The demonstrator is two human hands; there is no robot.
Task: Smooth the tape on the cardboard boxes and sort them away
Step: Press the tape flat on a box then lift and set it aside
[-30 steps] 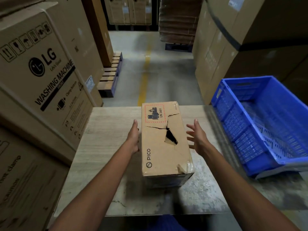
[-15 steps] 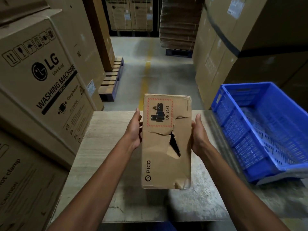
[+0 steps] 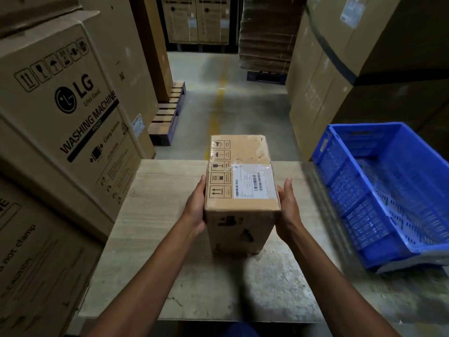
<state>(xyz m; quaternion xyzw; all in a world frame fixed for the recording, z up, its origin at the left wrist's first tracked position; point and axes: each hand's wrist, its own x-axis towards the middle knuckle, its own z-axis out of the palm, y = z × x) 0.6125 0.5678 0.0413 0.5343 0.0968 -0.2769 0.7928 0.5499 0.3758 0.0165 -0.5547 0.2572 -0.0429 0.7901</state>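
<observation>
Grip: left hand [image 3: 195,206] and right hand [image 3: 288,208] are pressed flat against opposite sides of the PICO cardboard box [image 3: 240,207]. The thumbs lie straight along its upper edges and the other fingers are hidden, so the box is clamped between the palms, not pinched. Position: centre of the frame, over the far half of the counter [image 3: 155,215]; whether its lower edge touches the surface cannot be told. Change: a second ago both hands were spread beside the box, which lay flat with its torn face up. They have since closed on it, lifted it and rolled it toward the person. The torn face now fronts the camera, and the face with the shipping label [image 3: 252,182] and handling symbols is on top. Condition: clear tape [image 3: 259,147] over the far end and across the label looks wrinkled. Assessment: the taped face is now presented for smoothing; that step is not yet begun, and sorting remains. Surroundings: blue plastic crate [image 3: 352,190] at the right of the frame, the probable destination; LG washing machine carton [image 3: 73,105] at the left; wooden pallet [image 3: 167,113] on the floor, upper centre-left.
</observation>
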